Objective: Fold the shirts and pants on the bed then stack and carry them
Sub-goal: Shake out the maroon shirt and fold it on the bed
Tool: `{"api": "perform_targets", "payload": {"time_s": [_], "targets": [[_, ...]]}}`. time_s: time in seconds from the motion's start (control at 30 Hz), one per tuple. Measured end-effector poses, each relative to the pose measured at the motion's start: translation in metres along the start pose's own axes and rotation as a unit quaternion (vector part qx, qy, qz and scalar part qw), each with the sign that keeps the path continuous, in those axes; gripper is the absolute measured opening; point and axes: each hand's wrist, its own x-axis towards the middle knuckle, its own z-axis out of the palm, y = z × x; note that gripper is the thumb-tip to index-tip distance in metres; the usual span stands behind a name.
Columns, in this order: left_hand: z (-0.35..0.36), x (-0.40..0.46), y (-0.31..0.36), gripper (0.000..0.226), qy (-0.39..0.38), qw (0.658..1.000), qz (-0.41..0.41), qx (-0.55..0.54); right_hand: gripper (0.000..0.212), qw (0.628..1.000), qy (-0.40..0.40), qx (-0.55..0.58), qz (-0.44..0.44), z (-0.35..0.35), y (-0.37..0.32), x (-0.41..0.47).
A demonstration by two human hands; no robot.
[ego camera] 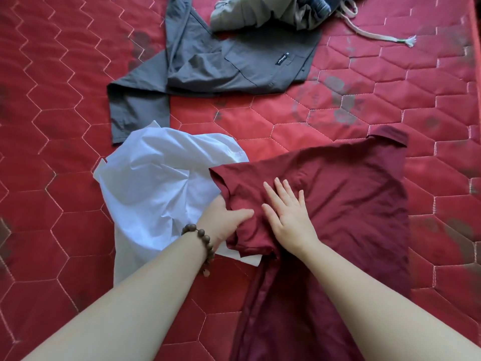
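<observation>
Four garments lie on the bed (65, 74). The maroon shirt (351, 199) is nearest, spread flat for folding, overlapping the crumpled white shirt (156, 183); the grey shirt (208, 66) and pants (260, 14) wait beyond. The right hand (289, 217) lies flat, fingers spread, pinning the cloth while the left hand (223, 220) pinches its sleeve edge, likely to fold it inward.

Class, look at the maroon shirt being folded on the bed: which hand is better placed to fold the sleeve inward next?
The left hand, probably. It already grips the sleeve edge of the maroon shirt, thumb on top, while the right hand lies flat on the shirt body, suited to pinning it.
</observation>
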Motion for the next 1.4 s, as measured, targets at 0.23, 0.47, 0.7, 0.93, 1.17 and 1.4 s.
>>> {"api": "perform_targets", "payload": {"time_s": [0.23, 0.47, 0.7, 0.93, 1.17, 1.4], "targets": [[-0.002, -0.021, -0.009, 0.033, 0.104, 0.985, 0.054, 0.13, 0.062, 0.994, -0.065, 0.056, -0.067, 0.002, -0.034, -0.046], [-0.009, -0.031, -0.011, 0.042, 0.106, 0.988, 0.111, 0.023, 0.074, 0.995, -0.009, -0.044, -0.091, 0.012, -0.043, -0.056], [-0.006, -0.035, -0.014, 0.075, 0.253, 0.923, 0.093, 0.275, 0.067, 0.989, -0.066, -0.065, -0.112, 0.018, -0.048, -0.061], [0.048, -0.024, -0.016, 0.045, 0.076, 0.829, 0.327, 0.447, 0.056, 0.994, 0.07, -0.078, -0.005, -0.001, 0.004, -0.058], [0.08, -0.004, -0.059, 0.066, 0.008, 0.71, 0.229, 0.667, 0.059, 0.964, 0.034, -0.247, 0.094, -0.028, 0.083, -0.079], [0.11, 0.012, -0.025, 0.061, 0.068, 0.717, 0.31, 0.621, 0.061, 0.955, 0.097, -0.228, 0.161, -0.062, 0.108, -0.066]]}}
